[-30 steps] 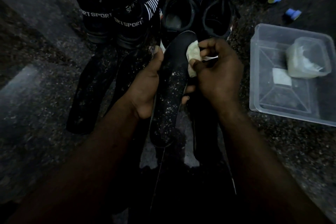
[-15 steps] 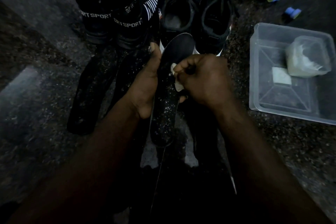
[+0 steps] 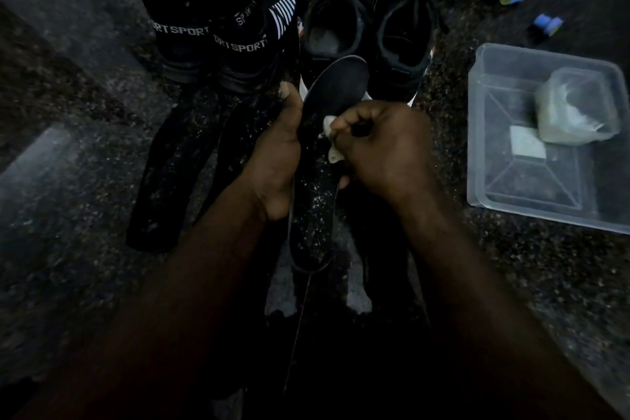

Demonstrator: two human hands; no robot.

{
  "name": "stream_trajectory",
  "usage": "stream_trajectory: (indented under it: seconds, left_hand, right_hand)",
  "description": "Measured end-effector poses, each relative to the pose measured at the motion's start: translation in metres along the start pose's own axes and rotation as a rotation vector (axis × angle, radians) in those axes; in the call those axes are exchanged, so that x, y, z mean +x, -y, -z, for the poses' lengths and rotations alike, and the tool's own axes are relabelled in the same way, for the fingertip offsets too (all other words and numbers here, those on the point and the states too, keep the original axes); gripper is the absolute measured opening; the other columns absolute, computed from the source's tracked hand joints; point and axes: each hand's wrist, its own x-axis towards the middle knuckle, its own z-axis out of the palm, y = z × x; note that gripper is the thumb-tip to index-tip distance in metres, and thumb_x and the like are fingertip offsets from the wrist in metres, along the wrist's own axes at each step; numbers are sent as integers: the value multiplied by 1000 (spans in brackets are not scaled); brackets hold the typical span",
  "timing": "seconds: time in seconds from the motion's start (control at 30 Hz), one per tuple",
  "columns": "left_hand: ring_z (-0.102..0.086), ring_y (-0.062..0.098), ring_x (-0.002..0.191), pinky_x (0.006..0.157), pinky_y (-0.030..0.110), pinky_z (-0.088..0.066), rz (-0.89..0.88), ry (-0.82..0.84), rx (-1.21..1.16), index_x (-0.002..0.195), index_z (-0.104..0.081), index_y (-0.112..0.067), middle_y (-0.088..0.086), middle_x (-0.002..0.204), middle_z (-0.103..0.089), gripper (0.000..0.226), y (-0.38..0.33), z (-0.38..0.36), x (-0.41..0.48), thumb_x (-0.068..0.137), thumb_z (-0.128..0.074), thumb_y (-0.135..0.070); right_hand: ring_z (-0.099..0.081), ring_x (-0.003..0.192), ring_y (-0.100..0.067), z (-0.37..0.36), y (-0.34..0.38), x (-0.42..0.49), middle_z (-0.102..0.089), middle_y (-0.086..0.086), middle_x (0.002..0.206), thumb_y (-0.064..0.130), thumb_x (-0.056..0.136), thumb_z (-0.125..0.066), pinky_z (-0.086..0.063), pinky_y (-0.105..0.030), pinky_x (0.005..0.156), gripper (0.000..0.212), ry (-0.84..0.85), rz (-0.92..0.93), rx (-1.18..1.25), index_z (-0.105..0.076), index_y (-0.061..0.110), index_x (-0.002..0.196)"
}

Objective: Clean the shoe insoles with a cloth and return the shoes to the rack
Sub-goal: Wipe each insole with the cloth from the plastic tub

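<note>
Left hand (image 3: 272,160) grips speckled black insole (image 3: 313,215); right hand (image 3: 385,147) clutches pale cloth (image 3: 334,155).

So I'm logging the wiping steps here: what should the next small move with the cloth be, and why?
Probably draw the cloth down the insole toward its near end. The right hand grips the cloth pressed on the insole's upper part, which looks dark and clean, while pale specks cover the stretch below. The left hand holds the insole by its edges.
</note>
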Motion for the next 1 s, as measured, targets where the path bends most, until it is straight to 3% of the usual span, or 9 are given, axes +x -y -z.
stream_trajectory:
  seconds: [0.1,0.17,0.3,0.37,0.47,0.6,0.77,0.9,1.0]
  left_hand:
    - [-69,24,103,78,40,-58,25,-8,41,142,-59,-16,10,120,-69,95,0,0,1,92,-16,-85]
    - [-70,23,101,79,39,-57,23,-3,60,140,-60,-16,9,116,-71,94,2,0,3,92,-17,-85]
    - [-70,19,72,69,34,-54,-41,-44,85,91,-71,-14,4,77,-71,83,1,0,1,96,-20,-80]
    - [-71,17,70,69,31,-56,-80,-79,119,82,-71,-16,3,74,-72,81,0,3,1,98,-21,-77]
    - [-70,20,72,69,34,-55,-66,-65,102,92,-69,-11,5,79,-70,85,-2,5,3,96,-19,-80]
    - [-64,25,81,72,40,-54,-66,-68,97,130,-62,-4,14,98,-61,99,2,5,7,92,-19,-85]
    - [-64,46,120,106,57,-50,-98,-235,169,121,-72,-5,37,126,-61,96,5,8,10,89,-33,-87]
    - [-72,30,82,75,41,-58,-104,-250,205,95,-72,-9,16,89,-73,85,4,5,7,94,-27,-81]
    - [-66,28,75,70,39,-55,-90,-135,154,114,-69,-6,15,89,-67,92,4,5,7,93,-23,-83]
  right_hand:
    - [-72,57,-10,2,-7,4,-74,10,70,40,90,-75,-63,-39,61,17,-200,-18,-7,-74,26,79]
    - [-73,63,-11,3,-8,4,-74,11,72,40,88,-74,-63,-42,66,16,-209,-25,-58,-75,27,79]
    - [-70,57,-6,-7,1,1,-73,10,68,33,90,-78,-62,-36,66,16,-62,-21,36,-76,24,76]
    - [-68,63,2,-11,8,-3,-72,14,68,29,90,-79,-58,-25,68,12,-53,55,72,-78,24,79]
    - [-68,57,-1,-10,5,-4,-71,13,65,29,91,-78,-59,-25,62,12,-85,36,104,-77,23,81]
    - [-70,54,-7,-8,-4,0,-73,12,67,38,91,-74,-62,-39,61,16,-200,-39,26,-75,27,80]
    - [-72,62,-14,-15,14,-6,-75,7,72,26,89,-80,-63,-43,64,6,-69,-29,238,-79,21,86]
    - [-71,58,-11,-12,6,-4,-74,10,69,29,89,-78,-62,-43,58,7,-59,-66,168,-78,24,83]
    - [-70,60,-3,-6,-3,-2,-73,15,69,39,87,-76,-62,-38,67,12,-179,-103,-50,-78,29,80]
